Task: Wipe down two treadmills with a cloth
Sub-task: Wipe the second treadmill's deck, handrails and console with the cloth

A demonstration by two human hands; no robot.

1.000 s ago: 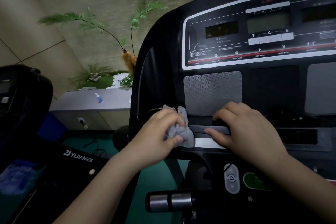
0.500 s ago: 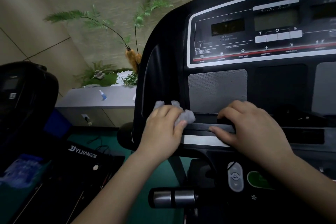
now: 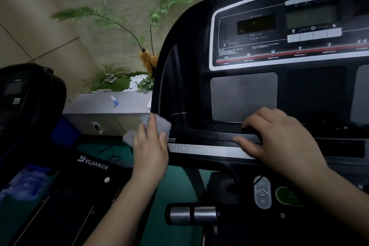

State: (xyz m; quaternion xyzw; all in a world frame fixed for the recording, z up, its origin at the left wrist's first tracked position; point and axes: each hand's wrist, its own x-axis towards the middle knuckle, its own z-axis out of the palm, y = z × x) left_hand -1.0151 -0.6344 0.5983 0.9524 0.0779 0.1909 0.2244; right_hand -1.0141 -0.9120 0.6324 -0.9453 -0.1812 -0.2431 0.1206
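The left hand lies palm-down on a grey cloth, fingers extended and close together, pressing it flat against the lower left corner of the JOHNSON treadmill console. The cloth shows crumpled above and to the left of the fingers, partly overhanging the console's outer edge. The left forearm rises from the bottom of the view at a diagonal, wrist straight.

The right hand rests on the console's front ledge, fingers curled loosely over the dark ridge, thumb stretched leftward along the silver key strip. It holds nothing; it touches the ledge only. The right forearm enters from the lower right corner.

A grey speaker grille sits just above the right hand. A second, dark treadmill marked YIJIAN stands to the left, well apart from both hands. A small blue bottle stands on a grey cabinet behind.
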